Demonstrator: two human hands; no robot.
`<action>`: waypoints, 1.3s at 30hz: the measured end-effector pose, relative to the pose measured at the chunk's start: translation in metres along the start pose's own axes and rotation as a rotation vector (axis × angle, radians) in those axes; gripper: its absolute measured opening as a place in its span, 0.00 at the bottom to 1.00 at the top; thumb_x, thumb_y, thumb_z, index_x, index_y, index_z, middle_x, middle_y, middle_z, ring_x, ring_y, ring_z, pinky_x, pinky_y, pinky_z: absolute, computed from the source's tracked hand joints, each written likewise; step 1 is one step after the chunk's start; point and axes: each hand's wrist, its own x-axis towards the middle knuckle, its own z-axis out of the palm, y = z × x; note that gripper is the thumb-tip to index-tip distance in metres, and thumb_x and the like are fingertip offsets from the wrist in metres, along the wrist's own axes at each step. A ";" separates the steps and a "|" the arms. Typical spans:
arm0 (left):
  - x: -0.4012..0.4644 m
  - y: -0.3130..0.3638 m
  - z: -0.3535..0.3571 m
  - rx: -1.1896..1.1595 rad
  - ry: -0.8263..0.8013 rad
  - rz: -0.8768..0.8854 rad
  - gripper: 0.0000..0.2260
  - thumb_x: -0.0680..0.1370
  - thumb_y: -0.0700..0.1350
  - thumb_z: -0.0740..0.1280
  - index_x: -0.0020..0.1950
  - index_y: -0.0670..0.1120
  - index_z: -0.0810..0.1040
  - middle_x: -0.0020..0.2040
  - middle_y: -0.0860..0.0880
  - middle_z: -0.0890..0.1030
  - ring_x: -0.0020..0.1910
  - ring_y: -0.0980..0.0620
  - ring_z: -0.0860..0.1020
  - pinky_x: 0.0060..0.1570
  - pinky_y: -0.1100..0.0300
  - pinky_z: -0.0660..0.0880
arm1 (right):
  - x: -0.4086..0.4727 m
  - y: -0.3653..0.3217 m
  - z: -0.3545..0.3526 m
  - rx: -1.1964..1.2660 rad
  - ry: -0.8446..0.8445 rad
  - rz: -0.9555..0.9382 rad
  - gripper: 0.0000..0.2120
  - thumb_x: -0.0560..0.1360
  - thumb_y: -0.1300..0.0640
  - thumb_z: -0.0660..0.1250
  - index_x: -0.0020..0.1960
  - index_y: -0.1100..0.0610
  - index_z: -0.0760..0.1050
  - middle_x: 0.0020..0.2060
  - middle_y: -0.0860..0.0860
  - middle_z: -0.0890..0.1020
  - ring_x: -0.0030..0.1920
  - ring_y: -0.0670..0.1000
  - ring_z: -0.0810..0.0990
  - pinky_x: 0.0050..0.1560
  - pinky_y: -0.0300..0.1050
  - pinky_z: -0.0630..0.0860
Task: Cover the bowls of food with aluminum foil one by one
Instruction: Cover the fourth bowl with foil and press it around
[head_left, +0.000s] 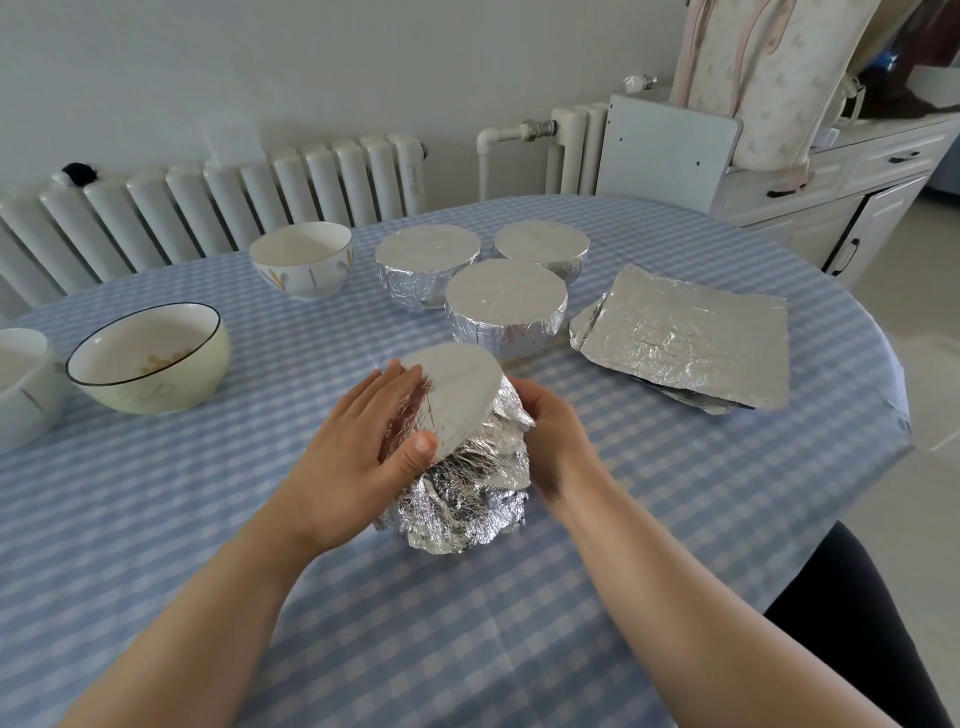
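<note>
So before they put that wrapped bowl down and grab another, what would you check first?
1. Foil-wrapped bowl covered on top: ok.
2. Its crumpled sides pressed tight: not ok, loose folds.
3. Left hand and right hand both on it: ok.
4. Flat silver foil sheets left in the stack: ok.
5. Uncovered pale green bowl waiting: ok.
6. Three finished foil-covered bowls grouped out of the way: ok.

Your right hand (556, 441) fingers hidden behind the tilted foil-wrapped bowl (457, 457), its contents sealed from view, white bowl (23, 387) cut off at the left edge, lower foil sheets (691, 397) mostly buried under the top one
</note>
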 end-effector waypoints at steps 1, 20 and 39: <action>0.000 -0.001 0.000 -0.003 -0.002 -0.004 0.49 0.64 0.83 0.41 0.78 0.56 0.55 0.79 0.56 0.54 0.78 0.59 0.50 0.77 0.55 0.51 | 0.000 0.000 0.000 -0.018 0.006 -0.003 0.18 0.69 0.69 0.74 0.56 0.55 0.82 0.45 0.52 0.86 0.48 0.53 0.85 0.52 0.53 0.82; 0.000 0.036 0.012 0.384 -0.007 -0.010 0.52 0.62 0.80 0.39 0.80 0.53 0.46 0.81 0.51 0.44 0.79 0.54 0.42 0.74 0.58 0.40 | -0.027 0.000 -0.025 -0.361 0.168 -0.382 0.07 0.80 0.49 0.63 0.46 0.42 0.78 0.38 0.40 0.82 0.39 0.37 0.79 0.41 0.38 0.72; 0.001 0.037 0.013 0.334 0.008 -0.027 0.50 0.64 0.80 0.42 0.80 0.55 0.47 0.81 0.53 0.45 0.79 0.55 0.42 0.75 0.56 0.42 | -0.029 0.011 -0.014 0.182 0.275 0.008 0.14 0.79 0.51 0.65 0.38 0.56 0.76 0.24 0.45 0.78 0.27 0.45 0.76 0.34 0.45 0.73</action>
